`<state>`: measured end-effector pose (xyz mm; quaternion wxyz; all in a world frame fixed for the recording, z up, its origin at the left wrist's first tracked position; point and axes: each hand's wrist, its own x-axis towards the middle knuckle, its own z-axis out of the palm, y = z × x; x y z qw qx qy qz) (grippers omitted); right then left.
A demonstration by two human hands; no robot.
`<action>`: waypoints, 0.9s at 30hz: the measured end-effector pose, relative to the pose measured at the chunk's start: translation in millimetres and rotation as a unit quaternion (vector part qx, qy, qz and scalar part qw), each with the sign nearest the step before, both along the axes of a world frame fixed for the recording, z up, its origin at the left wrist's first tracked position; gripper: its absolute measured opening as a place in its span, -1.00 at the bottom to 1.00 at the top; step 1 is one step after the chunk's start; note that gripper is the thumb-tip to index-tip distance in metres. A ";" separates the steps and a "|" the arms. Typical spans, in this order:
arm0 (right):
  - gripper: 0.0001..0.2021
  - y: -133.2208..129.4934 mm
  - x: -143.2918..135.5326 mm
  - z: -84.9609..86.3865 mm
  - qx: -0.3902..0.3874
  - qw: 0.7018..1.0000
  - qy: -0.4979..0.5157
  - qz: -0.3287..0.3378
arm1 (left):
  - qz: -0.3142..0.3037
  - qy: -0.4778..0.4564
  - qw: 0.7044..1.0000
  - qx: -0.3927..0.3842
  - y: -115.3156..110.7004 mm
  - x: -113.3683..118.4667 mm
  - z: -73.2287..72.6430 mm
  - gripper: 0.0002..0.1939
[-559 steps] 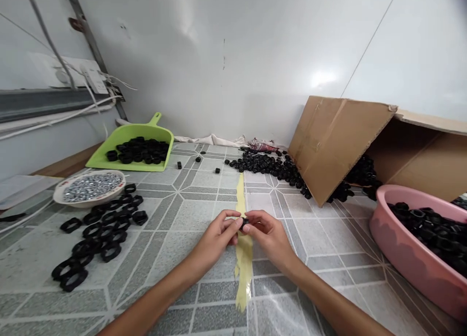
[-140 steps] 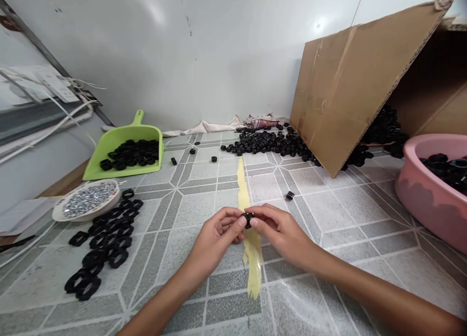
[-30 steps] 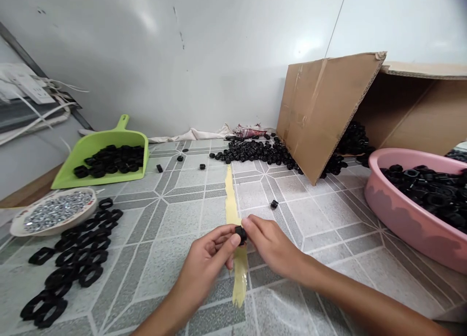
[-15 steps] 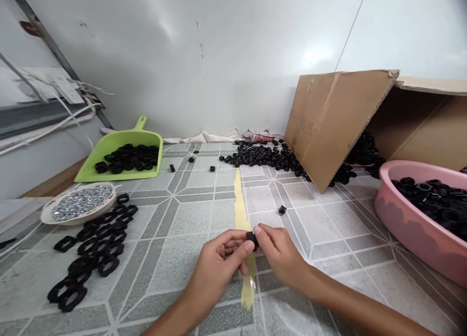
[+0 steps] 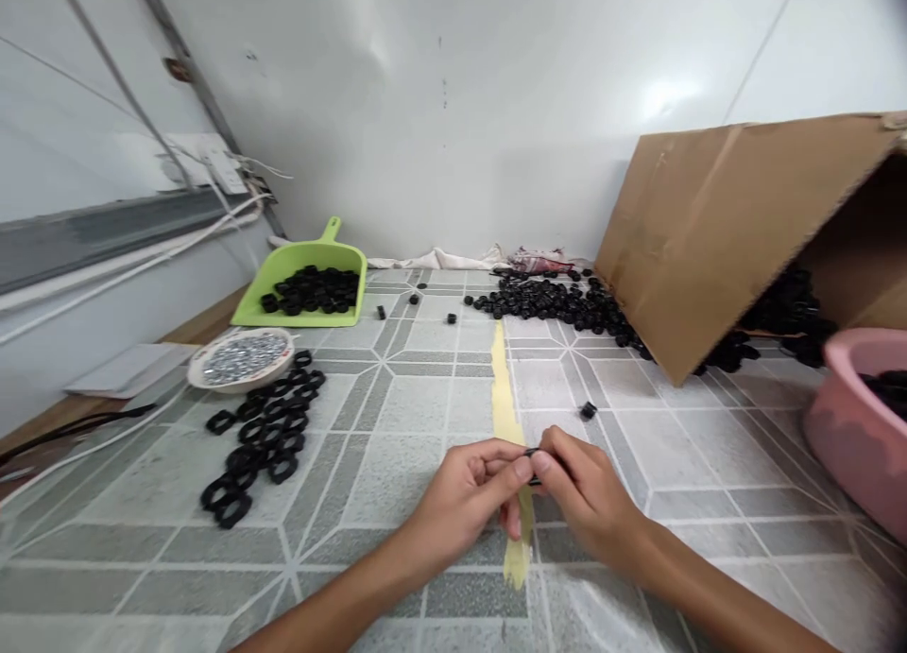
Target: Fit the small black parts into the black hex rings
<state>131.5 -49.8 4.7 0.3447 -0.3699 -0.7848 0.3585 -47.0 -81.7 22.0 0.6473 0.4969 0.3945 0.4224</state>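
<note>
A small black plastic ring (image 5: 533,456) is pinched between my two hands, mostly covered by the fingers. My left hand (image 5: 476,490) is closed on it from the left, thumb on top. From the other side my right hand (image 5: 588,492) presses its thumb and curled fingers against the same ring. Both hands are over a strip of yellow tape (image 5: 504,398) on the patterned tabletop. A loose small black piece (image 5: 588,410) lies just beyond my right hand. To the left, several black rings (image 5: 273,433) lie in a cluster beside a bowl of small shiny metal parts (image 5: 245,358).
A green dustpan (image 5: 248,303) holding black pieces stands back left. At the back, a heap of black pieces (image 5: 545,301) spreads toward a tilted cardboard box (image 5: 715,228). A pink basin (image 5: 843,445) is at the right edge. Cables (image 5: 92,459) run along the left side.
The view has turned left, so the surroundings appear further right. My right hand's fingers have curled closer around the ring, which is now more covered.
</note>
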 end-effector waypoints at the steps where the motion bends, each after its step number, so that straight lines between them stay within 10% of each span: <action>1: -0.62 -0.3 -1.8 -0.2 -0.027 1.000 0.012 -0.009 | 0.014 -0.001 1.000 0.010 -1.5 0.8 -0.1 -0.62; 7: -0.54 -0.2 -15.3 0.4 -0.263 0.959 0.104 0.007 | 0.090 0.199 0.957 0.188 -7.9 -3.2 0.7 -0.70; 16: -0.51 1.8 -11.1 9.4 -0.462 0.871 0.162 0.041 | 0.091 0.437 0.702 0.555 2.3 -17.3 -14.6 -0.70; 23: -0.56 4.4 -11.6 20.1 -0.403 0.896 0.172 0.078 | 0.070 0.493 0.672 0.548 0.1 -17.5 5.0 -0.81; 27: -0.63 -13.8 7.2 27.4 -0.361 0.908 0.196 0.083 | 0.103 0.489 0.717 0.487 -24.2 -17.6 11.5 -0.60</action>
